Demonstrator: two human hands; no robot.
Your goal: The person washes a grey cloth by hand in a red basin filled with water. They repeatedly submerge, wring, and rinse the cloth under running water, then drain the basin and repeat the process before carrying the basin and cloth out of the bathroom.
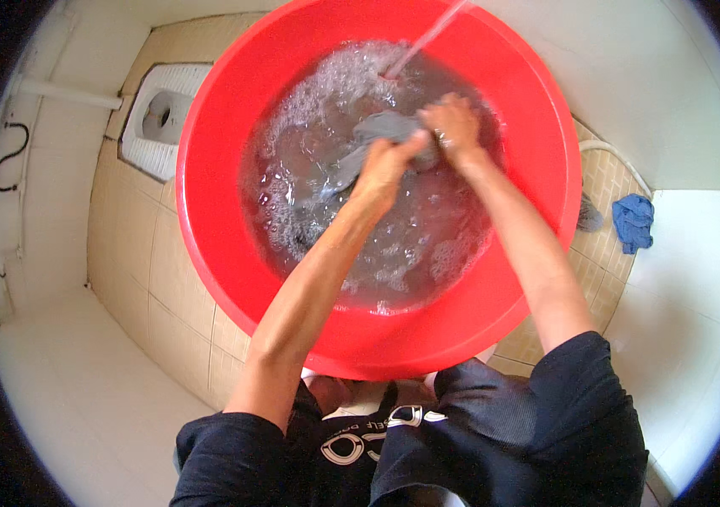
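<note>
A large red plastic tub point(220, 209) stands before me, holding murky, sudsy water point(392, 247). Bunched at the water's surface is a grey cloth point(388, 123), partly submerged. My left hand point(388, 165) grips the near side of this cloth, thumb pointing right. Just right of the cloth, my right hand point(455, 127) is blurred and wet; whether its fingers hold a part of the cloth cannot be made out. From the top of the view a stream of water point(423, 43) pours into the tub beyond both hands.
A white squat toilet point(163, 120) is set in the tiled floor point(125, 222) at left. On the right lie a blue cloth point(634, 222) and a grey item point(589, 214), partly hidden by the tub. A pale hose point(613, 151) runs along the right wall point(645, 95).
</note>
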